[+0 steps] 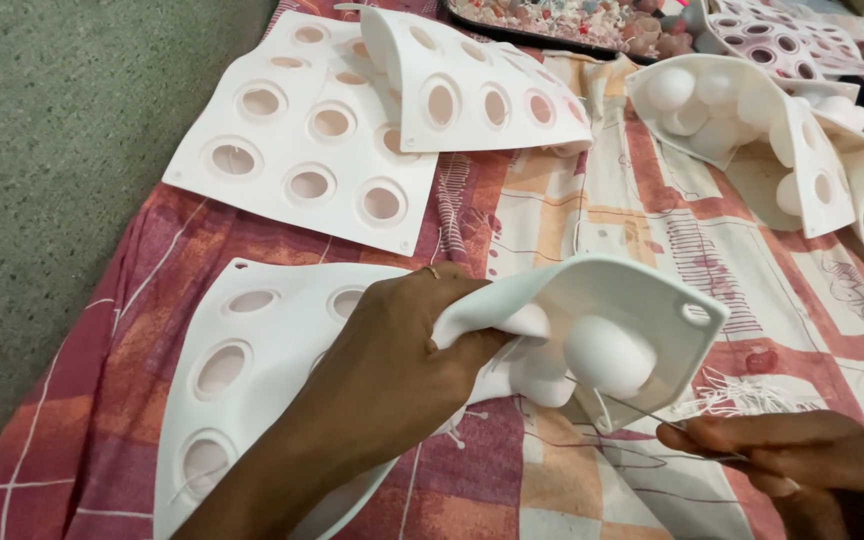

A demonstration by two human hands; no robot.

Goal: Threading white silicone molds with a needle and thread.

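Left hand: the left hand (392, 350) pinches and folds back the corner of a white silicone mould sheet (252, 350), baring a rounded cup (607, 355).
Right hand: the right hand (802, 455) is closed on a thin wire pin (652, 415) aimed at that cup.
Doing it well: keep the fold taut, probably, with the tip steady.
Surface: patterned red and cream cloth (592, 190), more mould sheets (312, 125), a tray of small pieces (562, 20).
Room: grey floor (62, 160).

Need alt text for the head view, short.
A person's left hand folds up a white silicone mould sheet, baring its round cups, while the right hand holds a thin needle at one cup. More mould sheets lie about on a patterned red cloth.
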